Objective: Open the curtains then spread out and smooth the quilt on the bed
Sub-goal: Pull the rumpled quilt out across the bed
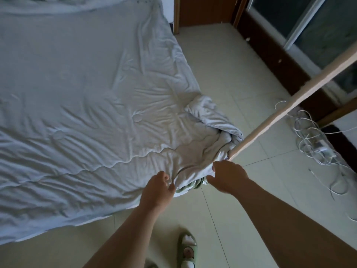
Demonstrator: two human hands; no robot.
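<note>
A pale blue-grey quilt [87,105] lies spread over the bed, wrinkled, with its near right corner [210,132] bunched and folded over itself. My left hand [158,188] pinches the quilt's edge at the foot of the bed. My right hand [228,176] grips the bunched corner just to the right of it. A green lining [185,187] shows under the fabric between the two hands. No curtains are in view.
A wooden pole [289,105] slants from the quilt corner up to the right. Tangled white cables [313,138] lie on the tiled floor [222,74] at right. A window [318,26] and dark wooden sill stand at upper right. My green slipper [186,250] is below.
</note>
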